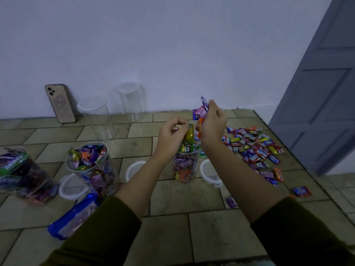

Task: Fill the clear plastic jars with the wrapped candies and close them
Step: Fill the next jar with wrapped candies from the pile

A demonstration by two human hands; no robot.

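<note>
A clear jar [185, 167] packed with wrapped candies stands open at the middle of the tiled surface. My left hand [172, 134] hovers over its mouth and pinches a yellow-green candy [189, 134]. Just to the right, my right hand [212, 120] grips a bunch of purple, pink and orange candies [201, 112] above the jar. Loose wrapped candies [253, 148] lie in a pile to the right. A second full open jar [92, 166] stands at the left, and a third full jar [23, 175] is at the far left. White lids [210, 173] [134, 169] [70, 186] lie around the jars.
Two empty clear jars [97, 117] [131, 100] stand by the back wall, beside a leaning phone [60, 103]. A blue candy bag [75, 215] lies near my left sleeve. A grey door [322, 89] is at the right, past the surface's edge. Stray candies [301, 191] lie near that edge.
</note>
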